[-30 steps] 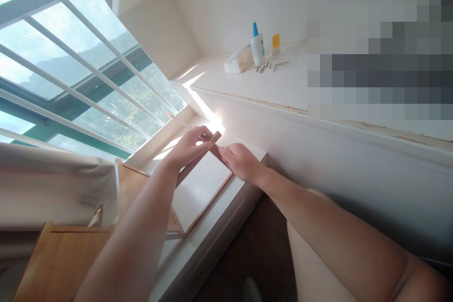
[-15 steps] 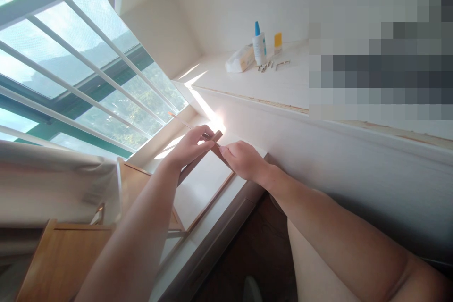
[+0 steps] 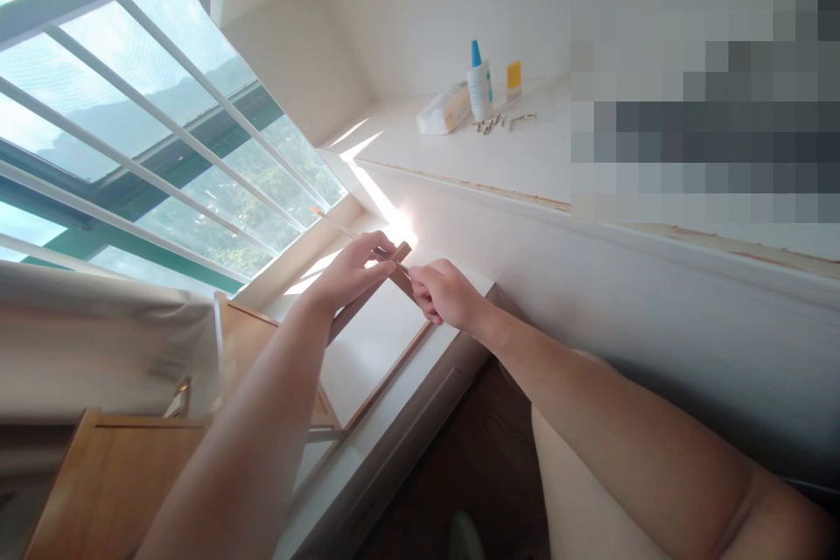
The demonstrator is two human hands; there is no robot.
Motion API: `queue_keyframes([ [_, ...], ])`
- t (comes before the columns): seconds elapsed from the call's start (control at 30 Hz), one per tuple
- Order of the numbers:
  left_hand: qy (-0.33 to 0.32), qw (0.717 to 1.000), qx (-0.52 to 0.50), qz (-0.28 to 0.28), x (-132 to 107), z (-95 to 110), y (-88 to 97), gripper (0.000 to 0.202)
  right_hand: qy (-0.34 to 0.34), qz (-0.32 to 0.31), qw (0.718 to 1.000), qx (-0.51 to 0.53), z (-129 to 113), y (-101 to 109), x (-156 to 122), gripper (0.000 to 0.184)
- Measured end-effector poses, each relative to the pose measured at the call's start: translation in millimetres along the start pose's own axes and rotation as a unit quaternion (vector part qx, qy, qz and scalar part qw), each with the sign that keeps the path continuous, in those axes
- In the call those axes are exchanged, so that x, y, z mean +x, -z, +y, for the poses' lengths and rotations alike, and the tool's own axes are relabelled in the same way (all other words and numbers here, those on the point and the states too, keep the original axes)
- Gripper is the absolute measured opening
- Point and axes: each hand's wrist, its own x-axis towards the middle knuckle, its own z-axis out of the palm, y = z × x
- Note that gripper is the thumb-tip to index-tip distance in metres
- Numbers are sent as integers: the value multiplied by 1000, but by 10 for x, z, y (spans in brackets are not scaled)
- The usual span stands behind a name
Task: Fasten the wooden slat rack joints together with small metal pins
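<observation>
My left hand [image 3: 364,269] is closed around the corner of a brown wooden frame [image 3: 360,313], thumb on top and fingers curled behind. A pale panel [image 3: 367,346] shows inside the frame's brown edges. Close by on the right, my right hand [image 3: 450,293] pinches a thin, dark metal piece [image 3: 402,267] at that corner. Its kind is too small to make out, and my fingers hide part of it. Beyond my left hand, a slim pale stick with an orange tip [image 3: 318,211] points toward the window.
On the white ledge [image 3: 426,157] stand a white bottle with a blue nozzle [image 3: 479,87], a yellow-capped container [image 3: 514,80], a plastic packet [image 3: 444,109] and several small metal fittings [image 3: 489,124]. A barred window [image 3: 164,122] fills the left. Wooden furniture [image 3: 124,472] stands lower left.
My right hand has turned slightly at the frame's corner, and more of its lower fingers now show. My left hand keeps its hold in the same place.
</observation>
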Motion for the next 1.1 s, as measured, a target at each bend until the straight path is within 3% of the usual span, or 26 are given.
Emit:
queue_keyframes([
  [0.4,-1,1000,11,1,6,8,-5,16,-39,-41,979,198,-50,-58,-41,37],
  [0.63,4,1000,12,3,10,10,-1,13,-122,-90,917,368,-49,-69,-71,38],
  [0.8,2,1000,4,8,4,-7,-8,13,-140,-120,873,452,-83,-67,-84,38],
  [1.1,4,1000,18,19,-1,39,-15,16,-136,-72,914,375,-64,-74,-68,38],
])
